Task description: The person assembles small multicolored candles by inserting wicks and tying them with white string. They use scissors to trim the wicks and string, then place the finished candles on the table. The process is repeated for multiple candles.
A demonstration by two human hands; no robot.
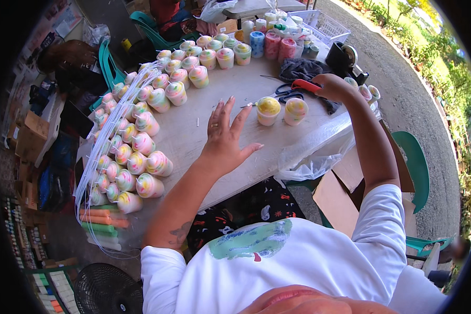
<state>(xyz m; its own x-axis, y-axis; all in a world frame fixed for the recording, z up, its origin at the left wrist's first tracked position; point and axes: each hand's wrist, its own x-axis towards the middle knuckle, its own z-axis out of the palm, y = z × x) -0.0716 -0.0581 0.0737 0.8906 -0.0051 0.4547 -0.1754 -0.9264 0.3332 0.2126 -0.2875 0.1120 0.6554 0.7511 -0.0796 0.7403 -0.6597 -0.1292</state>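
Surveying the table [180, 133], we judge the left-hand rows of wick-topped cups [142, 143] done! Our left hand [226, 144] spreads wide, seemingly empty; our right hand [335, 87] curls; between, two cups [268, 108] look unfinished, and the right grips a red handle [304, 85].

A thin ring [214, 125] circles one of the left fingers [227, 112], whose nails [259, 146] look pale. Well back from those fingers, a dark tattoo [180, 234] marks the forearm [193, 183]. Behind it spreads a white short-sleeved shirt [314, 256] with a green-and-blue print [254, 240], red-tipped below. Black trousers [271, 201] carry white and orange-red motifs.
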